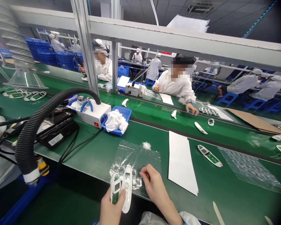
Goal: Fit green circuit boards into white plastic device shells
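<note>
Holding two white thermometer shell halves (121,187) upright in left hand (111,209), grip closed, display side facing up for checking. Pinching clear plastic bag (137,159) on green tabletop (96,156) with right hand (153,182) fingertips, steadying it.

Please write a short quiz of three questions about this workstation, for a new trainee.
1. True or false: the left hand holds two white device shells.
2. What does the right hand touch? A) blue tray B) clear plastic bag C) black hose
3. Fill in: right of the clear plastic bag lies a stack of white ____.

Key: 1 true; 2 B; 3 paper.
</note>
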